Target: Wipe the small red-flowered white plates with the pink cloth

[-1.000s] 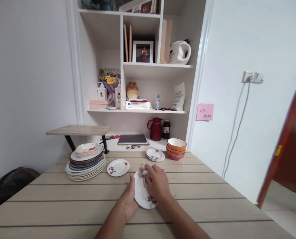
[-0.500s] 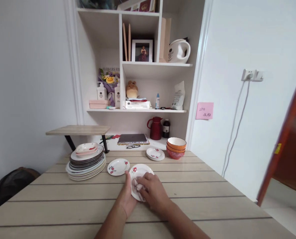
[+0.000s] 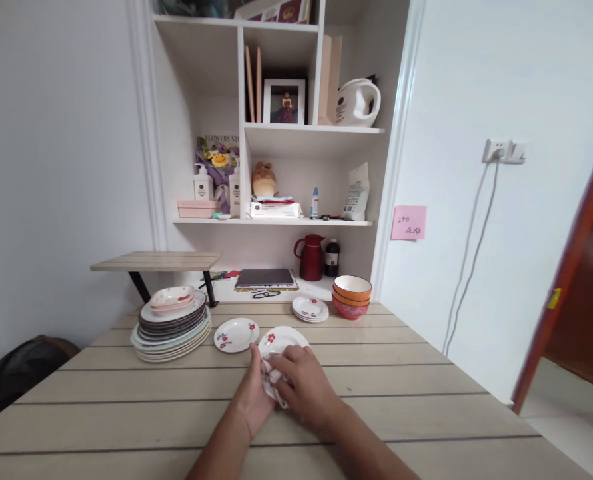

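Observation:
My left hand (image 3: 254,393) grips a small white plate (image 3: 282,337) with red flowers, its thumb at the left rim and the other fingers hidden beneath. Bunched in my right hand (image 3: 306,383) is a pale, patterned cloth (image 3: 272,381), pressed on the near left part of that plate. The plate is held above the table, and my right hand covers much of its right side. Just behind to the left lies another flowered plate (image 3: 236,335) on the table.
Stacked plates and dishes (image 3: 171,327) stand at the left, by a low wooden riser (image 3: 155,261). Small flowered plates (image 3: 310,309) and stacked bowls (image 3: 352,297) sit at the back right. Behind them are a laptop (image 3: 265,278), glasses (image 3: 266,294) and a red jug (image 3: 311,257).
The cloth and my right hand have shifted slightly on the plate, toward its near left rim, and more of the cloth shows. My left hand keeps its grip.

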`<move>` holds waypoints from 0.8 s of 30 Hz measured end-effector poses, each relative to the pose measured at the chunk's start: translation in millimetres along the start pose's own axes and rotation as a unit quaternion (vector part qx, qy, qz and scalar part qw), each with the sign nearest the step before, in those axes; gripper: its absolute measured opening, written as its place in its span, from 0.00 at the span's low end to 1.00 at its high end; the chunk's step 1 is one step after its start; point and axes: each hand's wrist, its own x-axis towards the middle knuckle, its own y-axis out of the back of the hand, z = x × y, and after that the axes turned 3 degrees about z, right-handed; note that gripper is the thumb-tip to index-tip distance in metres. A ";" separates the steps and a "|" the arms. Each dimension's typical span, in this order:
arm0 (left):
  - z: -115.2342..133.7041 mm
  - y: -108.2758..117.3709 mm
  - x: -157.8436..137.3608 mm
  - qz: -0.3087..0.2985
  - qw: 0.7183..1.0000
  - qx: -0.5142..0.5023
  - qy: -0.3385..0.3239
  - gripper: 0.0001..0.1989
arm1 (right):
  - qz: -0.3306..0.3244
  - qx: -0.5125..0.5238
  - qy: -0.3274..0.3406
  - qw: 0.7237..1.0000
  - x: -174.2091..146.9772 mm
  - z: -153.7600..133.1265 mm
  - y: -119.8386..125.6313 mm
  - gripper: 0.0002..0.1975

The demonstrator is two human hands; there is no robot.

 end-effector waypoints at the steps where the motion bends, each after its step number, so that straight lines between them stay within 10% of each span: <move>1: -1.8 -2.2 -0.8 -0.007 1.000 0.001 0.010 0.36 | 0.017 -0.011 -0.008 1.000 2.0 0.6 -1.3 0.18; 8: -8.1 -8.4 -0.8 -0.028 0.999 0.002 0.028 0.35 | 0.114 -0.088 -0.110 0.983 0.6 31.2 3.0 0.17; 15: 4.5 8.0 6.2 0.040 0.995 -0.031 -0.091 0.32 | 0.059 -0.062 -0.076 0.993 -7.5 23.1 2.8 0.13; 24: -6.4 -8.5 -0.4 0.011 1.000 0.021 0.009 0.31 | 0.088 -0.063 -0.056 0.992 -2.8 12.9 -3.6 0.22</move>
